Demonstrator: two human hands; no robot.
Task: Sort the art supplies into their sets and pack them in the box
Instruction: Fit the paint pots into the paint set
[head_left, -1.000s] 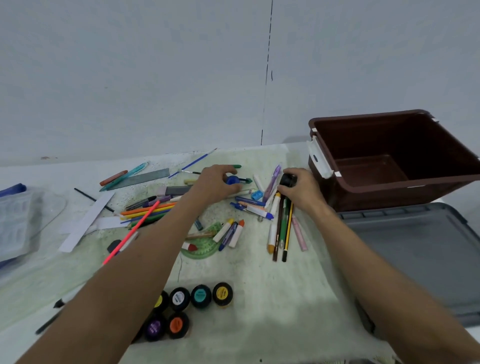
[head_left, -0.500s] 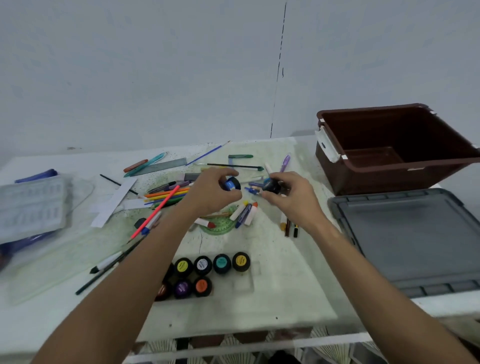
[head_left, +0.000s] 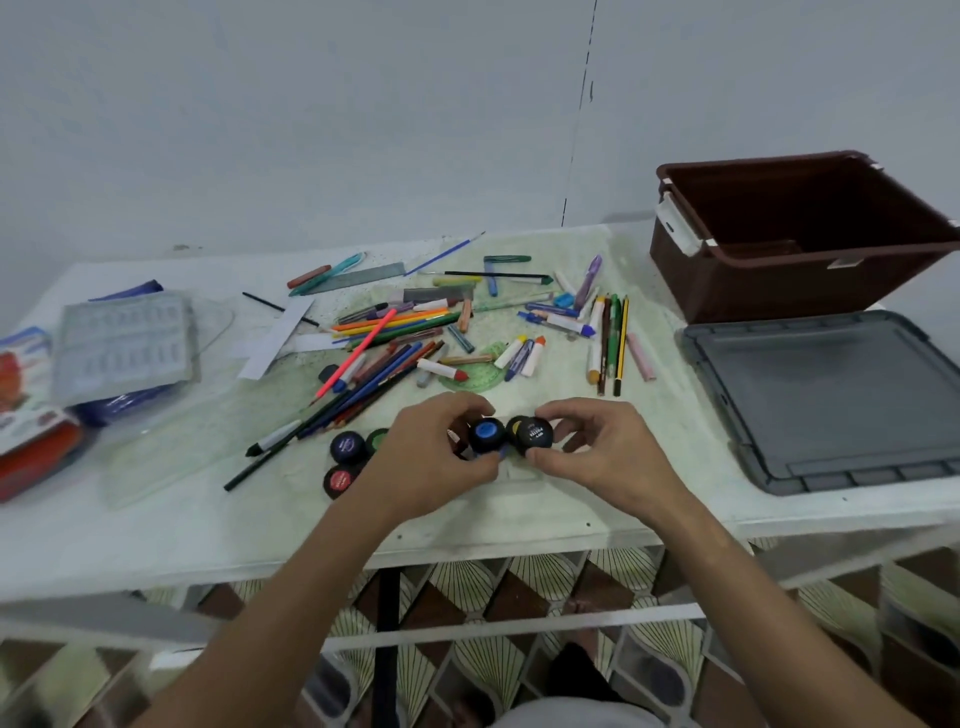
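- Head view: the left hand (head_left: 436, 457) sits at the near middle of the worktop (head_left: 519, 525), its fingers and thumb curled round a small black paint pot with a blue lid (head_left: 487, 433).
- The right hand (head_left: 597, 452) is just beside it on the right, fingers and thumb pinching a second black paint pot with a white printed label (head_left: 537, 431).
- The two pots touch or nearly touch side by side between the two hands, tilted so that their tops face the camera.
- Just left of the left hand, more pots stand on the worktop: one with a dark blue lid (head_left: 347, 447), one with a red lid (head_left: 340, 480) nearer the edge, and a green one (head_left: 376, 440) partly hidden by the hand.
- A yellow-topped pot (head_left: 516, 427) shows between the two held pots, mostly covered.
- Farther back lies a loose heap of coloured pencils (head_left: 384, 338), with crayons and pens scattered across the middle of the worktop.
- A brown box (head_left: 727, 291) stands open at the far right, well apart from both hands.
- Its grey lid (head_left: 826, 400) lies flat on the near side of the box.
- At the far left edge lie a clear plastic case (head_left: 122, 340) and a red packet (head_left: 31, 447).
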